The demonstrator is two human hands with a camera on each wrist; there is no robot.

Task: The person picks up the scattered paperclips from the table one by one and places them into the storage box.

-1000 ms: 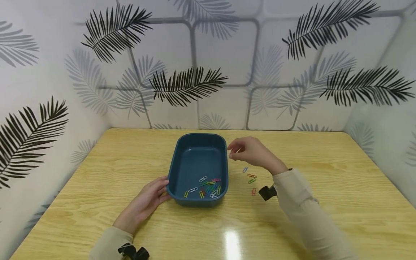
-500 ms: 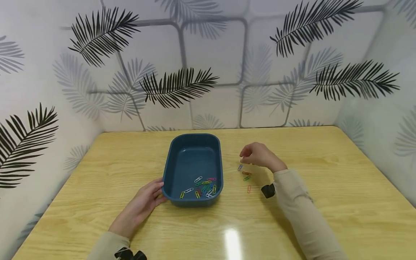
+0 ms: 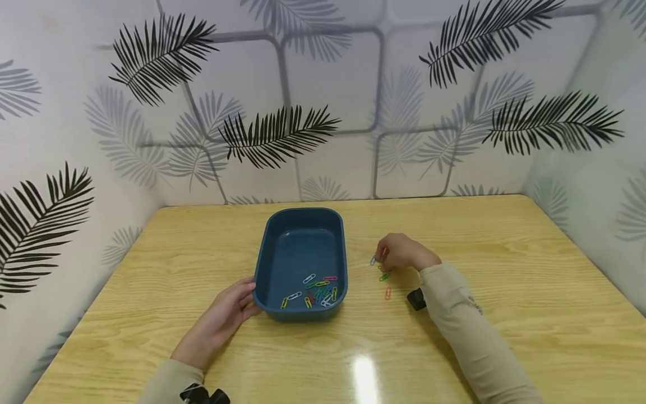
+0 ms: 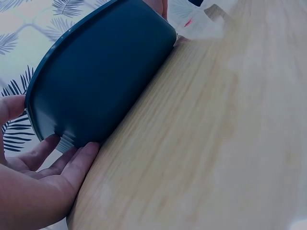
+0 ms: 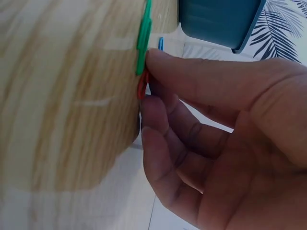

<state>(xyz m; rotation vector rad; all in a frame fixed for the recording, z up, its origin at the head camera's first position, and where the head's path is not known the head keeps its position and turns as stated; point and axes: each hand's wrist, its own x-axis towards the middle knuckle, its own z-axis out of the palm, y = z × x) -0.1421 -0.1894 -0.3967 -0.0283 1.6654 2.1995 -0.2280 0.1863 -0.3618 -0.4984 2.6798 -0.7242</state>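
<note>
A dark blue plastic box [image 3: 300, 317] stands on the table, with several coloured paper clips [image 3: 323, 284] in its near end. My left hand [image 3: 224, 314] rests against its near left corner, fingers on the outer wall and one digit at the rim in the left wrist view. Right of the box, my right hand [image 3: 401, 252] is down at the tabletop. Its thumb and index finger pinch a red paper clip [image 5: 142, 86], mostly covered in the head view. A green paper clip [image 5: 144, 38] lies right beside the thumb. A blue paper clip [image 3: 373, 261] lies just left of the fingers.
A pinkish-red paper clip [image 3: 388, 293] lies nearer on the wooden table [image 3: 429, 359]. A leaf-patterned wall covering [image 3: 333, 163] stands behind the table's back edge. A black wrist strap piece [image 3: 416, 299] hangs below the right sleeve.
My right hand has moved right, away from the box rim, and down to the loose clips, where it now pinches the red paper clip. The left hand stays at the box; the head view shifted slightly.
</note>
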